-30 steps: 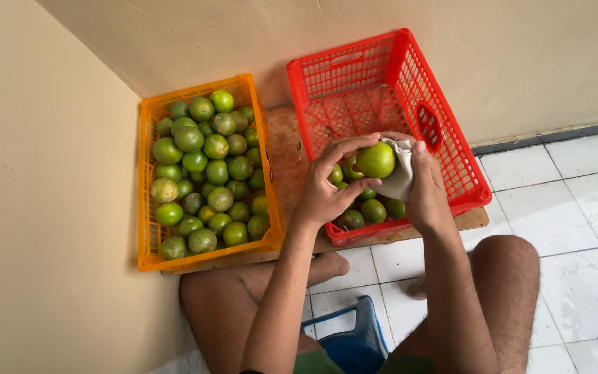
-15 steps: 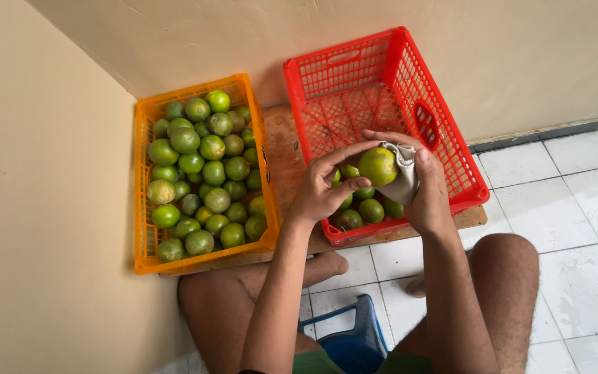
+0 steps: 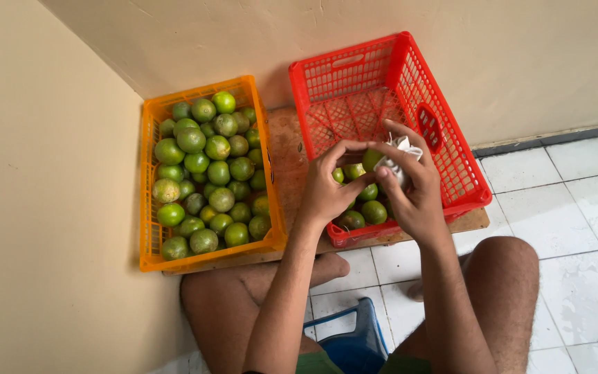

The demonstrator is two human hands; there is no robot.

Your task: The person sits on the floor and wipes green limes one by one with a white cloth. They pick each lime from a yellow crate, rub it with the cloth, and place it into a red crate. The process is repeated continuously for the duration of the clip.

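Observation:
My left hand [image 3: 325,188] and my right hand [image 3: 418,197] meet over the near end of the red plastic crate [image 3: 451,149]. Between them is a green lime [image 3: 370,158], mostly hidden by fingers. My left fingertips pinch the lime. My right hand presses a crumpled white cloth [image 3: 401,147] against it. Several limes [image 3: 374,210] lie in the near part of the red crate below my hands. The orange crate [image 3: 148,208] on the left is filled with several green limes [image 3: 217,149].
Both crates rest on a wooden board [image 3: 286,149] set on the white tiled floor [image 3: 576,208], against a beige wall corner. My bare knees frame a blue stool [image 3: 354,346] at the bottom edge.
The lime was plainly visible between my hands a second ago. Now the cloth and my fingers cover most of it, and my right hand has turned over it.

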